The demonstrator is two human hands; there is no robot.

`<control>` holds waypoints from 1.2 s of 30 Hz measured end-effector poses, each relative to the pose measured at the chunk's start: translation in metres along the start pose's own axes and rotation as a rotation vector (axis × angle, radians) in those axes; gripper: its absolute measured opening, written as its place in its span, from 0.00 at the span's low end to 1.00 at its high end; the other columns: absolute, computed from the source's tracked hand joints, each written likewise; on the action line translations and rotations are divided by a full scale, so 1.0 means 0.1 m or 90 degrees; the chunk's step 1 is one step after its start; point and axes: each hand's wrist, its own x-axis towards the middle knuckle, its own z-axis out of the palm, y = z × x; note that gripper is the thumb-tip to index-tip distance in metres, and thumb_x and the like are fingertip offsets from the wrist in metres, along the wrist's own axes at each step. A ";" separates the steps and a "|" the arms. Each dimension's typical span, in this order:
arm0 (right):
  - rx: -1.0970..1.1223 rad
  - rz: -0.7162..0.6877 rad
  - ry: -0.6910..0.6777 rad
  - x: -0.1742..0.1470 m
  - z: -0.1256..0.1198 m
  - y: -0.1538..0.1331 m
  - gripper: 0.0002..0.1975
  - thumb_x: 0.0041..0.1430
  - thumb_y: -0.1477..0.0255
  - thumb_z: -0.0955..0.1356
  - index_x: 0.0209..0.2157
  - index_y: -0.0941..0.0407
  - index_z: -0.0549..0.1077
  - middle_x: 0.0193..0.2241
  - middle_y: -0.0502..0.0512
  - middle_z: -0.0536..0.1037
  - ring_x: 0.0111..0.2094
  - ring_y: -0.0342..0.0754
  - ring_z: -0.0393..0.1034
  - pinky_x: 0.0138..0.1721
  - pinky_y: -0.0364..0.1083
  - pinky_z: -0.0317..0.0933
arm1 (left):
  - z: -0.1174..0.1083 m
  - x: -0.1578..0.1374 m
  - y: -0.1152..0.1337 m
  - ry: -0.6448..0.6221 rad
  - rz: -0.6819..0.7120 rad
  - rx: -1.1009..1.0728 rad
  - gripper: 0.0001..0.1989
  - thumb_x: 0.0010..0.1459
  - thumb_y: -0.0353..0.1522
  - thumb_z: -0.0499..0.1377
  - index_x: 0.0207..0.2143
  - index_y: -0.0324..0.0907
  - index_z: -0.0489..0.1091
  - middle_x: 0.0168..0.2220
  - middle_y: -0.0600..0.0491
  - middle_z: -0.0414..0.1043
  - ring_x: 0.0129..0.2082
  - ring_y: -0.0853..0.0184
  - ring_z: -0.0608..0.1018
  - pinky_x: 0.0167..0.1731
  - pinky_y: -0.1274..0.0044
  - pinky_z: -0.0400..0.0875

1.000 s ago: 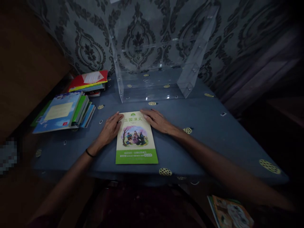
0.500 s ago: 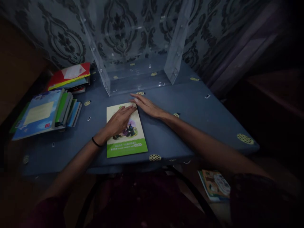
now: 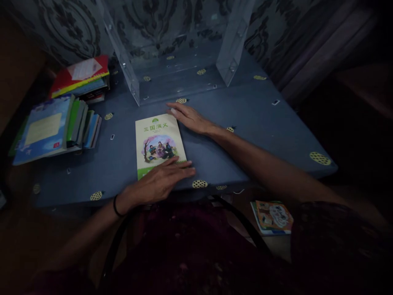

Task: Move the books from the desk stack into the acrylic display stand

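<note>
In the head view, a thin rectangular book with a cream-and-green illustrated cover (image 3: 159, 139) lies face up toward the near side of the dark blue cloth-covered counter with yellow pineapple prints (image 3: 254, 119). Light, even contact from flat fingers would suit this thin book best; the right hand (image 3: 190, 119) could steady the far right corner while the left hand (image 3: 159, 180) bears on the near end. A hard push from one side alone would probably skew it or bend a corner.

The left hand reaches in from the near left, palm down, across the near part of the cover, hiding most of its green band; its fingers are straight, slightly parted, with tips beyond the right edge. The right forearm slants in from the near right, and that hand's fingers extend left at the far right corner; whether they touch it, I cannot tell. Neither grip is clamped on anything.
</note>
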 end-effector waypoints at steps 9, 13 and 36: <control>-0.024 -0.017 0.001 -0.01 0.05 0.00 0.38 0.67 0.41 0.54 0.63 0.53 0.68 0.62 0.59 0.72 0.62 0.58 0.66 0.64 0.60 0.57 | 0.05 -0.12 0.10 -0.025 -0.006 -0.027 0.38 0.60 0.17 0.43 0.69 0.50 0.55 0.67 0.54 0.64 0.71 0.62 0.59 0.70 0.55 0.55; -0.011 -0.013 0.021 -0.03 0.05 -0.03 0.36 0.68 0.42 0.56 0.61 0.54 0.70 0.59 0.61 0.74 0.60 0.58 0.68 0.63 0.60 0.60 | 0.10 -0.10 0.11 0.000 -0.008 -0.017 0.41 0.51 0.15 0.43 0.67 0.45 0.59 0.66 0.49 0.65 0.73 0.62 0.52 0.70 0.57 0.58; -0.062 -0.021 0.014 -0.10 0.12 -0.15 0.23 0.71 0.57 0.60 0.59 0.53 0.72 0.55 0.61 0.78 0.56 0.59 0.73 0.59 0.64 0.65 | -0.64 -0.16 -1.38 0.204 -0.426 0.223 0.22 0.72 0.36 0.47 0.63 0.40 0.65 0.66 0.43 0.65 0.69 0.54 0.62 0.67 0.56 0.57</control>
